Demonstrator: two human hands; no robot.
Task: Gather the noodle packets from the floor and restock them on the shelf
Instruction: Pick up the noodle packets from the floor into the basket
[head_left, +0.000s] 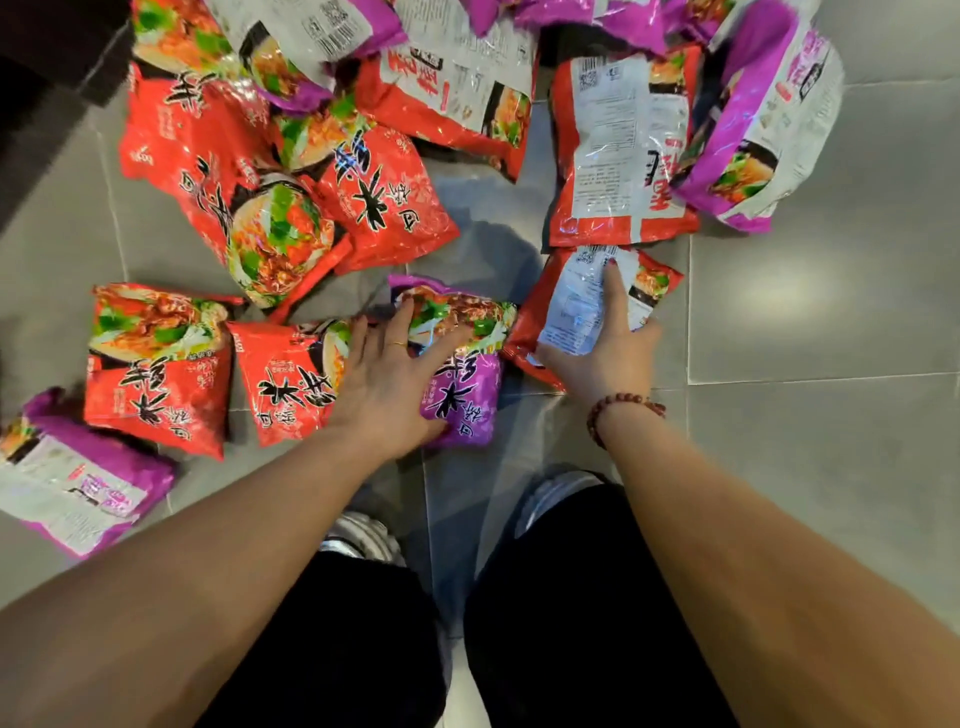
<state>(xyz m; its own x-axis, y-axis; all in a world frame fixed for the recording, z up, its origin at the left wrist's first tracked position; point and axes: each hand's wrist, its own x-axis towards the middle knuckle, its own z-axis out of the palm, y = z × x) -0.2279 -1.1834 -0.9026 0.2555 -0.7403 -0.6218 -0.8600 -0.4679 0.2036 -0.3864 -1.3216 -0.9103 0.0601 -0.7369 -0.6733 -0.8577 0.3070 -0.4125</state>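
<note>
- Gathering is in hand; the shelf is out of view.
- The left hand (390, 375) lies spread and flat on a purple noodle packet (464, 387), not yet closed round it.
- The right hand (605, 340) grasps a red noodle packet (569, 306) lying label-side up on the tiled floor (810, 312).
- More packets (374, 197) lie scattered beyond both hands.
- Next, likely: close the left fingers and lift both packets.

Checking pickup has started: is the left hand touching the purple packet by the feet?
Touching. Head view: the left hand lies flat on the purple packet, fingers spread over it. The right hand grips a red packet.
</note>
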